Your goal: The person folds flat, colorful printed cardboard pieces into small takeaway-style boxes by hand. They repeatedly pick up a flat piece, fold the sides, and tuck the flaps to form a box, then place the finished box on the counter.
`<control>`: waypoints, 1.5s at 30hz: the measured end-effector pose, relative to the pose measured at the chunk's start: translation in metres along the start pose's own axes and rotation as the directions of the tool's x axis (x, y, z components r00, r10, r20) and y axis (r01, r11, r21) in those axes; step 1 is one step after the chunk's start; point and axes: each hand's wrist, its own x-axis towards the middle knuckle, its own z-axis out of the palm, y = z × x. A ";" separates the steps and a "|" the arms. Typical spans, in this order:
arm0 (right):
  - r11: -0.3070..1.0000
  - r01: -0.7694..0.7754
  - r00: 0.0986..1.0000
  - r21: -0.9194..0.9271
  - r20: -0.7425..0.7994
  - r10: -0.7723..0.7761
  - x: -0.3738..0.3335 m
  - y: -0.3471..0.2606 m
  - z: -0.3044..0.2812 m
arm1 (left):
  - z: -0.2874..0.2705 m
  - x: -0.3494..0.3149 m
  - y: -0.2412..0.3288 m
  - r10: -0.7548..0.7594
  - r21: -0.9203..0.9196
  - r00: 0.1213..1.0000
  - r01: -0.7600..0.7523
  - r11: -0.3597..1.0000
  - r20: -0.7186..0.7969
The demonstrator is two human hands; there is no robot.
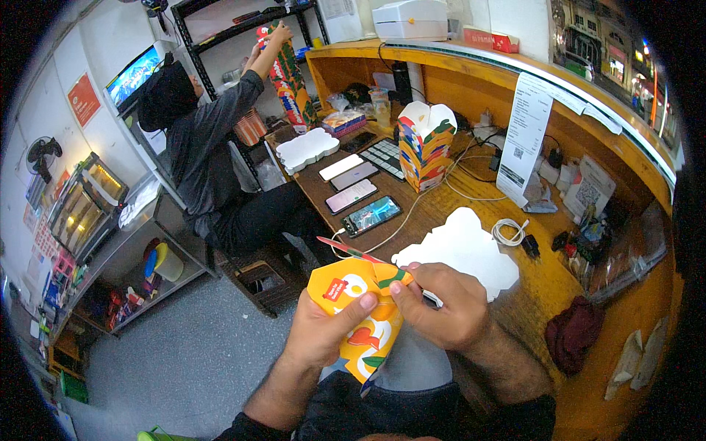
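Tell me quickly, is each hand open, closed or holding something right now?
Left hand: closed, holding a yellow box, thumb on its front.
Right hand: closed, pinching a flap of that box.

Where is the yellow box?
In the head view, the yellow box is low, near the middle, held between the left hand and right hand, nearer the person than the white cards.

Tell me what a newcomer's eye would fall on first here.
Probably the bright yellow carton at lower centre, held in the left hand and right hand. Next, the colourful carton stack on the wooden desk, above and right of it. Then the darkly dressed co-worker, upper left, reaching to a taller stack.
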 end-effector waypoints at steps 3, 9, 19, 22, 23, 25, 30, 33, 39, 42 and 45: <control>1.000 0.008 1.000 -0.028 0.026 -0.007 -0.002 -0.001 -0.001 | -0.001 0.000 -0.002 -0.009 0.012 1.000 0.009 1.000 0.017; 0.994 0.007 1.000 -0.112 0.030 -0.004 -0.004 -0.004 0.003 | -0.004 0.001 -0.004 -0.038 -0.019 0.998 0.039 0.999 0.054; 0.985 -0.169 0.976 -0.048 0.133 0.174 0.007 -0.023 -0.009 | -0.012 0.005 -0.016 -0.123 -0.134 0.986 0.138 0.981 0.110; 0.983 -0.022 0.986 -0.184 0.160 0.052 0.014 -0.022 -0.011 | -0.005 0.002 -0.012 -0.059 -0.055 0.998 0.060 0.997 0.010; 0.978 0.020 0.989 -0.209 0.149 0.012 0.015 -0.020 -0.010 | -0.002 0.001 -0.010 -0.027 -0.052 1.000 0.027 0.998 -0.003; 0.972 0.070 0.991 -0.226 0.128 -0.042 0.015 -0.018 -0.008 | 0.002 -0.001 -0.008 0.037 -0.047 0.999 -0.038 0.998 -0.026; 0.998 -0.059 0.997 -0.022 0.043 0.060 0.006 -0.015 -0.007 | -0.005 -0.002 -0.006 -0.029 -0.104 0.998 0.034 0.994 0.052; 0.997 -0.073 0.992 -0.013 0.105 0.074 0.014 -0.019 -0.012 | -0.008 -0.003 -0.005 -0.045 -0.121 0.993 0.058 0.991 0.106; 0.996 -0.072 0.991 -0.057 0.105 0.077 0.009 -0.023 -0.015 | -0.011 -0.003 -0.008 -0.073 -0.159 0.988 0.095 0.983 0.137; 0.995 -0.083 0.995 -0.045 0.052 0.086 0.007 -0.024 -0.009 | -0.010 -0.003 -0.010 -0.066 -0.169 0.990 0.088 0.982 0.127; 0.992 -0.091 0.994 -0.090 0.052 0.096 0.006 -0.027 -0.006 | -0.009 -0.002 -0.010 -0.076 -0.118 0.992 0.088 0.989 0.103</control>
